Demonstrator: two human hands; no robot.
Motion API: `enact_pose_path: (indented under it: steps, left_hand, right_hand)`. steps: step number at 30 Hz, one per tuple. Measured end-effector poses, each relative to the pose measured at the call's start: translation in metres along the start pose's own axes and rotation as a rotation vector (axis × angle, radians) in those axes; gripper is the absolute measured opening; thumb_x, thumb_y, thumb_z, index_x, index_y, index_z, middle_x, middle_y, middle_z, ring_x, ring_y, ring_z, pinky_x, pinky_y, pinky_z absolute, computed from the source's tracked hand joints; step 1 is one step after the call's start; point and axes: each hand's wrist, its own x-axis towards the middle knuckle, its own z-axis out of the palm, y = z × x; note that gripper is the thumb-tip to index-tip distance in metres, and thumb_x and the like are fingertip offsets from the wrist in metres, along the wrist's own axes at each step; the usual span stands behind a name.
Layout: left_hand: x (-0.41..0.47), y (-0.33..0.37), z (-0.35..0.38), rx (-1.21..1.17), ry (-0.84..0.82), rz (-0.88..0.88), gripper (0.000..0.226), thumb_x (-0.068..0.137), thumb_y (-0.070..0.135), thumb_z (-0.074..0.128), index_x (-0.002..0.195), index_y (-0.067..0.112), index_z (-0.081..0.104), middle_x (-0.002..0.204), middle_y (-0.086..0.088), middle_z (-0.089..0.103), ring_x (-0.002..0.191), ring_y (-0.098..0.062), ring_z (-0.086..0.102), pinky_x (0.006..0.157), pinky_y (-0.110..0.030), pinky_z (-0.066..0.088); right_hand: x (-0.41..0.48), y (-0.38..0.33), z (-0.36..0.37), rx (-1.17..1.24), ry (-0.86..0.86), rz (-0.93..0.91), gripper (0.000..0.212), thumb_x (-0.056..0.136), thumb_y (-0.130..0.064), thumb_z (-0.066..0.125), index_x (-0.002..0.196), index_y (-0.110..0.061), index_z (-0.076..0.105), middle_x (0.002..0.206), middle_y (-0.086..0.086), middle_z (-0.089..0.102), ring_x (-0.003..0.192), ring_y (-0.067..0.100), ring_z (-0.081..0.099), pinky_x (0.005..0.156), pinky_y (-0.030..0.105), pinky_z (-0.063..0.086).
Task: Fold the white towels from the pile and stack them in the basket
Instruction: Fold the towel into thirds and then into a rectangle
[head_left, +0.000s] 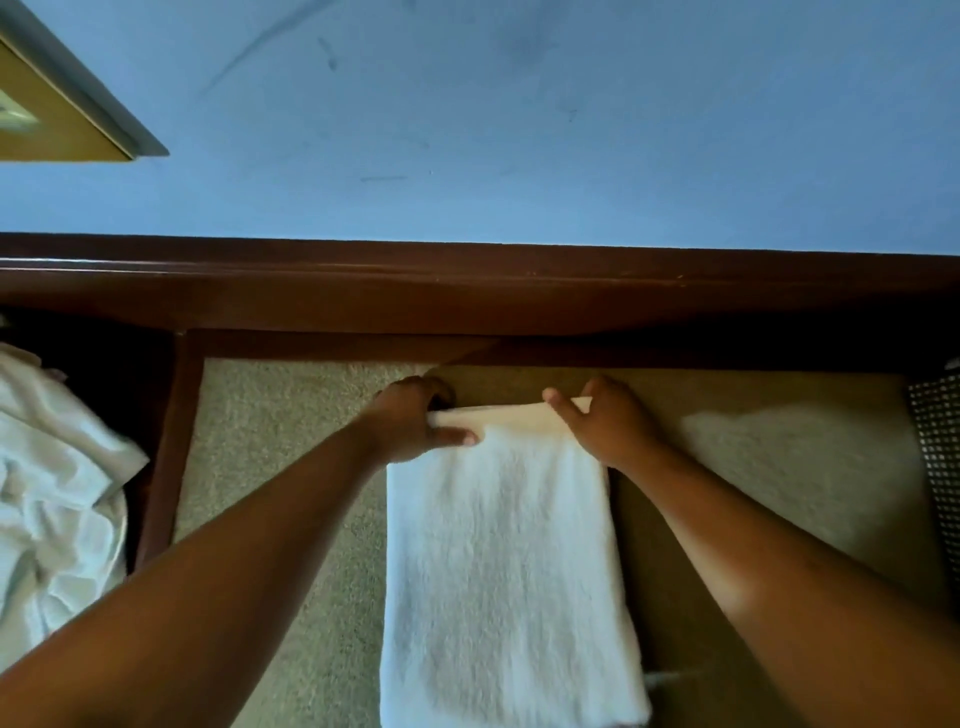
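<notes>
At 12 o'clock on the towel (504, 561), left hand (410, 421) and right hand (608, 426) pinch its corners, long axis toward 6.

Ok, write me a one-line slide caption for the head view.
The left hand and right hand grip the far corners of a white towel on beige carpet, crumpled towels piled at left.
</notes>
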Motion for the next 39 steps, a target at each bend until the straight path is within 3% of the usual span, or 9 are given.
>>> enact_pose_path:
  steps: [4,9,12,16,20,23,26,31,39]
  left_hand:
    - [-0.004,0.004,-0.011,0.079,-0.143,0.051,0.057,0.067,0.075,0.076,0.102,0.030,0.073,0.097,0.010,0.067,0.091,-0.011,0.061,0.079,-0.033,0.052]
    - [-0.055,0.019,-0.023,-0.058,0.022,0.168,0.042,0.072,0.061,0.082,0.084,0.024,0.067,0.088,0.004,0.061,0.081,-0.014,0.059,0.070,-0.036,0.050]
    - [-0.112,0.037,-0.043,-0.183,0.138,0.191,0.037,0.072,0.052,0.086,0.081,0.027,0.061,0.079,0.007,0.063,0.072,-0.009,0.061,0.062,-0.035,0.050]
    - [-0.210,0.072,-0.076,-0.265,0.478,0.384,0.040,0.069,0.041,0.091,0.094,0.028,0.061,0.090,0.013,0.067,0.081,-0.007,0.065,0.060,-0.033,0.055]
    - [-0.282,0.074,-0.076,-0.027,0.782,0.623,0.047,0.074,0.020,0.089,0.115,0.016,0.066,0.109,0.009,0.064,0.096,-0.012,0.062,0.071,-0.030,0.053]
    - [-0.296,0.049,-0.034,0.084,0.833,0.701,0.039,0.079,0.022,0.077,0.116,0.015,0.065,0.111,0.000,0.062,0.098,-0.022,0.061,0.079,-0.037,0.049]
    - [-0.286,0.004,0.035,0.176,0.732,0.544,0.045,0.076,0.024,0.072,0.118,0.025,0.057,0.114,0.002,0.057,0.101,-0.026,0.058,0.081,-0.042,0.051]
    - [-0.290,-0.070,0.150,0.173,0.302,0.052,0.058,0.078,0.028,0.078,0.127,0.038,0.049,0.140,0.008,0.036,0.121,-0.026,0.054,0.097,-0.044,0.051]
    - [-0.277,-0.064,0.144,-0.552,0.465,-0.450,0.053,0.093,0.039,0.068,0.133,0.011,0.050,0.127,-0.006,0.059,0.100,-0.019,0.060,0.084,-0.037,0.051]
  right_hand:
    - [-0.018,0.003,-0.012,0.352,-0.236,0.107,0.062,0.086,-0.044,0.076,0.135,-0.015,0.052,0.119,0.000,0.061,0.101,0.018,0.060,0.079,0.029,0.047]
    - [-0.061,0.000,-0.035,0.596,-0.206,0.123,0.057,0.078,-0.035,0.084,0.127,-0.020,0.059,0.119,0.005,0.067,0.103,0.024,0.067,0.087,0.041,0.057]
    - [-0.106,-0.011,-0.068,0.634,-0.136,-0.068,0.035,0.078,-0.022,0.083,0.106,-0.029,0.065,0.105,0.000,0.073,0.090,0.016,0.072,0.080,0.038,0.059]
    - [-0.188,-0.027,-0.117,0.639,0.029,-0.454,0.043,0.076,-0.011,0.081,0.106,-0.038,0.069,0.099,-0.010,0.074,0.091,0.011,0.072,0.076,0.028,0.059]
    - [-0.256,-0.030,-0.127,0.385,0.300,-0.794,0.049,0.067,-0.016,0.082,0.113,-0.021,0.069,0.102,-0.008,0.062,0.092,0.012,0.063,0.076,0.020,0.050]
    - [-0.279,-0.014,-0.086,0.208,0.446,-0.891,0.047,0.064,-0.014,0.079,0.108,-0.017,0.065,0.107,-0.007,0.054,0.095,0.010,0.058,0.076,0.021,0.050]
    - [-0.273,0.014,-0.012,0.036,0.439,-0.822,0.051,0.064,-0.012,0.084,0.107,-0.023,0.059,0.112,-0.007,0.050,0.096,0.014,0.057,0.070,0.026,0.054]
    - [-0.283,0.066,0.107,-0.057,-0.103,-0.564,0.063,0.080,-0.034,0.069,0.139,-0.030,0.047,0.145,-0.007,0.027,0.129,0.013,0.045,0.103,0.017,0.034]
    - [-0.267,0.071,0.146,0.343,-0.053,-0.069,0.094,0.075,-0.074,0.058,0.146,-0.016,0.043,0.138,0.005,0.053,0.120,0.021,0.058,0.102,0.037,0.046]
